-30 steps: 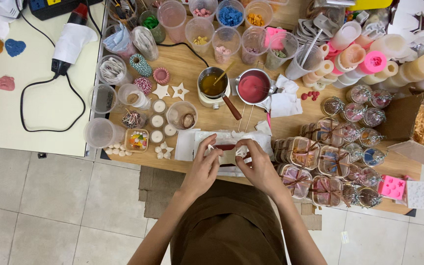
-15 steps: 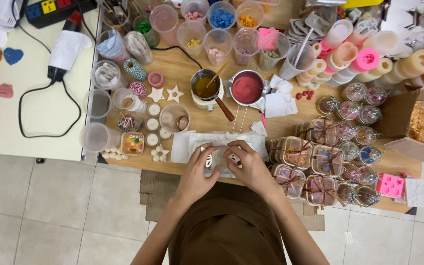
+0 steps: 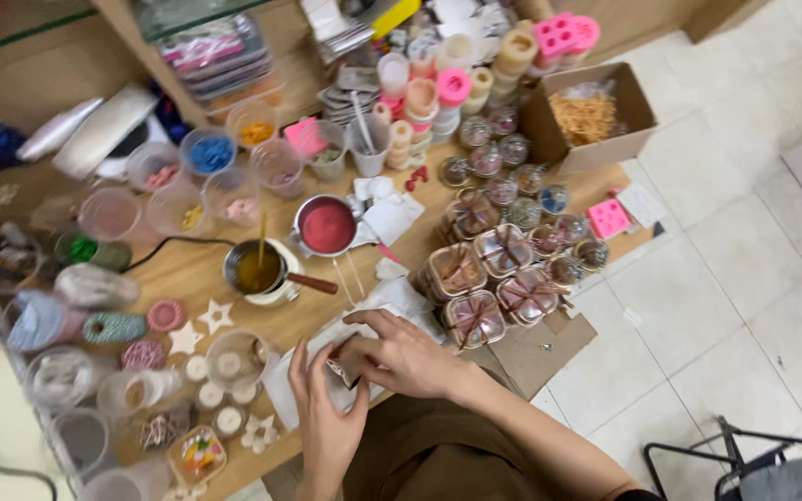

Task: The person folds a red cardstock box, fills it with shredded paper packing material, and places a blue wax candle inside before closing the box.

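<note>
Holding: small object [image 3: 343, 364] pinched between both hands over white paper [image 3: 303, 371]
Left hand [image 3: 327, 422]: fingers curled narrow around it
Right hand [image 3: 401, 357]: fingertips gripping it
Nearby: pot [image 3: 257, 271], red bowl [image 3: 327, 225]

Small pot [image 3: 254, 271] sits behind both hands, wrapped boxes [image 3: 486, 283] right.
</note>
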